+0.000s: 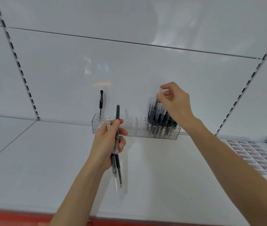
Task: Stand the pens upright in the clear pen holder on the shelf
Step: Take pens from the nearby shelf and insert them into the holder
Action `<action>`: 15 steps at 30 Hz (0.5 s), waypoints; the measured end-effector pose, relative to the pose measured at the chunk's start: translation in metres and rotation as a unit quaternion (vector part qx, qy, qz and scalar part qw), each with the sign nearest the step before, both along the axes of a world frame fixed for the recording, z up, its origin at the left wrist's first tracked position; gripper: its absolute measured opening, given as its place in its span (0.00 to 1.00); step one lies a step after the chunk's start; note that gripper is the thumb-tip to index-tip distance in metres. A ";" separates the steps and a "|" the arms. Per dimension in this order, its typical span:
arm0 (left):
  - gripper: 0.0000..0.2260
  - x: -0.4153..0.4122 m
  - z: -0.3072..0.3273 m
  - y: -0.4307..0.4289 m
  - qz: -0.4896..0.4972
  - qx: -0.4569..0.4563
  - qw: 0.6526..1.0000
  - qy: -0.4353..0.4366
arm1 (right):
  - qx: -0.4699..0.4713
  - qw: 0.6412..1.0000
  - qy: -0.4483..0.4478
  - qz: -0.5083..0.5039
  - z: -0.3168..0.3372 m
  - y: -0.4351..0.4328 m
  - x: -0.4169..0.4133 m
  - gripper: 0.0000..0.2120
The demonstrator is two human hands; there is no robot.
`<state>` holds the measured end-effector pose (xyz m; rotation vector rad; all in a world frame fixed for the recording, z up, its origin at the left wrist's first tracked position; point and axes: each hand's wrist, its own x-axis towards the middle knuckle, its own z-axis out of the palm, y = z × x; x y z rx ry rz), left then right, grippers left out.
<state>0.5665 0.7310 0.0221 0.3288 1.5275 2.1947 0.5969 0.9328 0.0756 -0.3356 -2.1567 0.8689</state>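
The white shelf (154, 168) carries the clear pen holder (136, 128) at its far edge, against the back panel. A cluster of pens (160, 119) fills its right end; a lone black pen (101, 101) stands far left. The right hand (175, 101) pinches a pen top there, seemingly seating it. The left hand (109, 144) is clenched around spare pens (117, 160). Next: pass one across to an empty hole.

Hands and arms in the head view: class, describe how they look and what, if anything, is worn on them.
Both the left hand and the right hand are bare, with no gloves, rings, watch or bracelets visible. The forearms are bare too; no sleeve shows before they leave the frame. Fingernails look short and unpainted.
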 end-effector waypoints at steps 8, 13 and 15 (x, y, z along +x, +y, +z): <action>0.11 0.000 0.001 -0.003 0.010 0.008 1.000 -0.002 | 0.197 0.971 -0.136 -0.026 -0.004 0.007 -0.011 0.10; 0.11 0.001 0.002 -0.004 0.001 0.011 1.000 0.005 | 0.249 0.953 -0.168 -0.030 -0.001 0.005 -0.013 0.12; 0.10 0.002 0.003 -0.006 -0.009 0.018 1.000 0.013 | 0.228 0.964 -0.133 -0.032 0.001 0.001 -0.009 0.12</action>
